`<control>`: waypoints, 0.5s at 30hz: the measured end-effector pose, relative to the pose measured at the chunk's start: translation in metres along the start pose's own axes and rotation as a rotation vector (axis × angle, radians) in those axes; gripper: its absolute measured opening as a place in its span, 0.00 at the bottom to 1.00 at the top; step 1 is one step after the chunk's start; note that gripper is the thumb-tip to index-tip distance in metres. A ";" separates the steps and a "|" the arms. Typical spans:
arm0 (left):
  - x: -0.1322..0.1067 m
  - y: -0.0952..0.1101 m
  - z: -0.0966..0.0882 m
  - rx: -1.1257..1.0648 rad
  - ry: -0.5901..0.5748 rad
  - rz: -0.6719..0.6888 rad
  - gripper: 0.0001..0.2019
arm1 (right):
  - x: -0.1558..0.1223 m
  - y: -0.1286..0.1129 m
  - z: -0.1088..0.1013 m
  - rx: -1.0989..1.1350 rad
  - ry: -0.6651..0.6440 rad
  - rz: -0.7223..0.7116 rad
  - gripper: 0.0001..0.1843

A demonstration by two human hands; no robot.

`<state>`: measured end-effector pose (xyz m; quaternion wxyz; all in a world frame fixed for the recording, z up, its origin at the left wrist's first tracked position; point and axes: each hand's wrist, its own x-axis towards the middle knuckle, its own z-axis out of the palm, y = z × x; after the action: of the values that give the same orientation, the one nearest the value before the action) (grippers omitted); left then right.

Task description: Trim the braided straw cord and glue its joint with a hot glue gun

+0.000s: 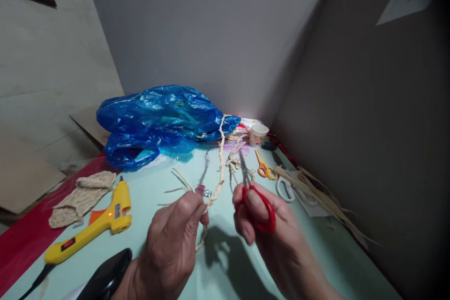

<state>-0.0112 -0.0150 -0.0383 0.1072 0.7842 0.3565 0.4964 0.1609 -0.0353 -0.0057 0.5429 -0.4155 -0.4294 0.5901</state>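
Note:
My left hand (174, 239) pinches a braided straw cord (221, 164) near a small pink binder clip (201, 190) fixed on it. The cord runs up and away over the pale green table (218, 272) toward the blue bag. My right hand (260, 225) grips red-handled scissors (262, 206), fingers through the loops, blades pointing up beside the cord. Loose straw ends stick out left of the clip.
A yellow glue gun (94, 225) lies at the left, with a woven straw piece (80, 197) behind it. A blue plastic bag (158, 122) sits at the back. Orange scissors (263, 166), white scissors (286, 190), straw strips (316, 192) and a paper cup (258, 133) lie by the right wall.

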 end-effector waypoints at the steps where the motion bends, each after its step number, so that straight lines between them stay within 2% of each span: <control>1: 0.000 0.000 0.000 -0.012 -0.017 0.004 0.14 | 0.003 -0.001 -0.001 -0.036 0.062 -0.050 0.20; 4: -0.001 -0.002 0.004 -0.062 -0.062 0.081 0.13 | 0.011 0.003 -0.006 -0.100 0.154 -0.121 0.17; 7: -0.003 -0.003 0.009 -0.091 -0.151 0.184 0.15 | 0.018 0.008 -0.012 -0.048 0.110 -0.043 0.20; 9: -0.005 -0.002 0.012 -0.129 -0.216 0.204 0.15 | 0.021 0.010 -0.016 0.019 0.092 -0.016 0.22; 11: -0.007 0.001 0.014 -0.189 -0.249 0.091 0.14 | 0.023 0.009 -0.020 0.080 0.109 -0.033 0.24; 15: -0.009 0.006 0.017 -0.428 -0.275 -0.340 0.07 | 0.026 0.009 -0.024 0.165 0.132 -0.061 0.23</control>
<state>0.0040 -0.0220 -0.0497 0.3988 0.7326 0.3523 0.4244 0.1797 -0.0083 -0.0217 0.6201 -0.3941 -0.3549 0.5781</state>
